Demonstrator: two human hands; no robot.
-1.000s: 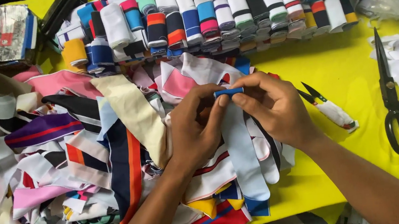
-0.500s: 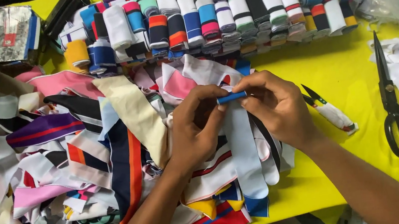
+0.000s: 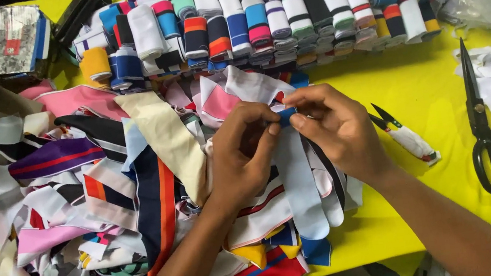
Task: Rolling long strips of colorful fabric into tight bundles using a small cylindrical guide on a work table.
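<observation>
Head view: left hand [image 3: 242, 158] and right hand [image 3: 333, 125] pinch the pale blue strip [image 3: 296, 182], its top end barely rolled; finished rolls [image 3: 254, 15] line the far counter [image 3: 428, 67], loose strips [image 3: 87, 198] heaped left.

Matt ribbed cloth strip [image 3: 300, 181]; black metal scissors [image 3: 487, 123]

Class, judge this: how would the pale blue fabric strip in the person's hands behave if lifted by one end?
The pale blue strip would probably hang limp: it drapes over the fabric pile. It looks thin, so likely light. Flat, it shouldn't roll.
</observation>
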